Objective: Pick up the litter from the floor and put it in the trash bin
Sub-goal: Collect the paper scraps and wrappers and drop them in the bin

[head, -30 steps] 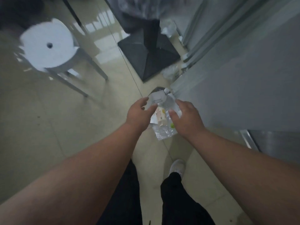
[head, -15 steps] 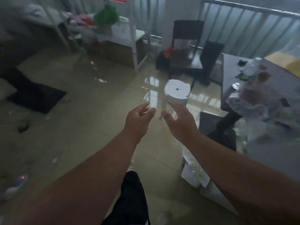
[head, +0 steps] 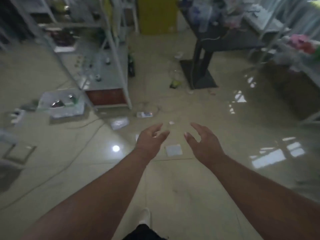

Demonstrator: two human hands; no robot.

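Fingers on both hands are spread loose and curled around nothing. The left hand (head: pixel 152 142) and right hand (head: pixel 203 144) are empty now, whereas 1 second ago they gripped a crinkly clear plastic wrapper over the bin, so that piece looks dropped off and it's on to the next.

Closest litter: a flat white paper square (head: pixel 173 150) on the glossy beige tile floor (head: pixel 173 187), right between the hands. Farther left lie a clear plastic packet (head: pixel 119 123) and a small white carton (head: pixel 144 114).

The white metal shelf rack (head: pixel 110 70) far left and the black table pedestal (head: pixel 199 73) far right crowd the path. No bin in view.
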